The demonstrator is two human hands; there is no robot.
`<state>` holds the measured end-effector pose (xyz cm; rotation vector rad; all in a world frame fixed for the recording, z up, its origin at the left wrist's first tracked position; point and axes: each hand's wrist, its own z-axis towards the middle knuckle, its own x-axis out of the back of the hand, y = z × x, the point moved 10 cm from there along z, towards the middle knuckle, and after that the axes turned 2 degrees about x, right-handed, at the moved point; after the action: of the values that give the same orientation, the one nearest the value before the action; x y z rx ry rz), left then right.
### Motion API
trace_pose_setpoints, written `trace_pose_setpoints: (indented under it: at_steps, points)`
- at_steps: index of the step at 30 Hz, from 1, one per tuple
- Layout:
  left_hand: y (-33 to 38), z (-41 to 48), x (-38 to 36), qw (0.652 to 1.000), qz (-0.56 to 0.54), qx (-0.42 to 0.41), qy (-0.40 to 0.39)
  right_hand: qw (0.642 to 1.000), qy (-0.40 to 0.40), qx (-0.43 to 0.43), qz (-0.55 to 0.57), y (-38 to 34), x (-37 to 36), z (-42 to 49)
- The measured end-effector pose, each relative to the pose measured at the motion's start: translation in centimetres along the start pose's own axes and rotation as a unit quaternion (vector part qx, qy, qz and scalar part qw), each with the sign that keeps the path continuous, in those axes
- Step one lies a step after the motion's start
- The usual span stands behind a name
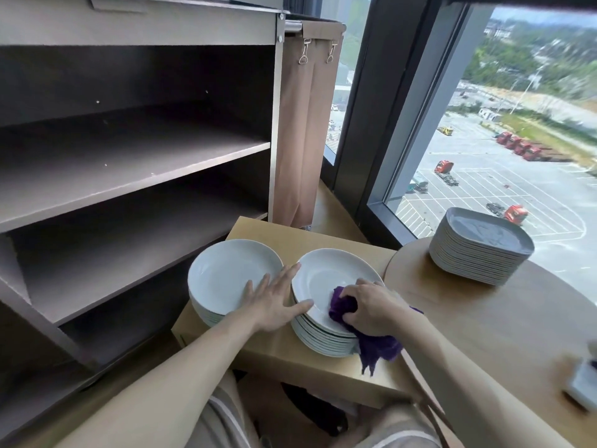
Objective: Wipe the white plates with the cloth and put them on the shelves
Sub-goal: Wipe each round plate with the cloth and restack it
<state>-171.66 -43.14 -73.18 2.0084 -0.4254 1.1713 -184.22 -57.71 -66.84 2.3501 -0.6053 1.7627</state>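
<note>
We look down into what seems a hotel or restaurant service room, high in a building. Brown trolley shelves (129, 163) carry a clipped-on fabric bag (307, 130). Tall stacks of white plates (226, 276) and squarish plates (478, 253) sit on light wooden tables (484, 334), beside large windows (423, 118) over a lorry park (484, 189).

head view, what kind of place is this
Probably a hotel or restaurant service area, high in a building: tall stacks of white plates, a cart with shelves and a hanging fabric bag, and a window overlooking a truck park far below.
</note>
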Motion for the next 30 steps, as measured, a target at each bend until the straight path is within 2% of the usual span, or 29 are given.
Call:
trace_pose_setpoints:
  at_steps: [5, 10, 16, 22, 25, 30]
  points:
    - [0.0, -0.1, 0.0, 1.000, 0.001, 0.003, -0.004, 0.993, 0.057, -0.078, -0.073, 3.0, 0.8, 0.2]
    - [0.1, -0.4, 0.1, 1.000, 0.006, 0.004, -0.010, 0.980, 0.147, -0.105, -0.087, 2.9, 1.2, 1.7]
    - [0.4, -0.5, 0.1, 1.000, 0.005, 0.001, -0.017, 0.985, 0.135, -0.101, -0.047, 3.0, 0.9, 4.2]
    - [0.4, -0.6, 0.1, 1.000, 0.001, 0.002, -0.021, 0.980, 0.164, -0.096, 0.051, 1.4, 0.2, 5.5]
    - [0.5, -0.6, 0.1, 1.000, -0.006, 0.002, -0.024, 0.974, 0.180, -0.075, 0.117, -0.5, 0.2, 5.7]
    - [0.5, -0.8, 0.1, 1.000, -0.012, 0.002, -0.028, 0.974, 0.164, -0.029, 0.153, -3.2, 0.1, 6.1]
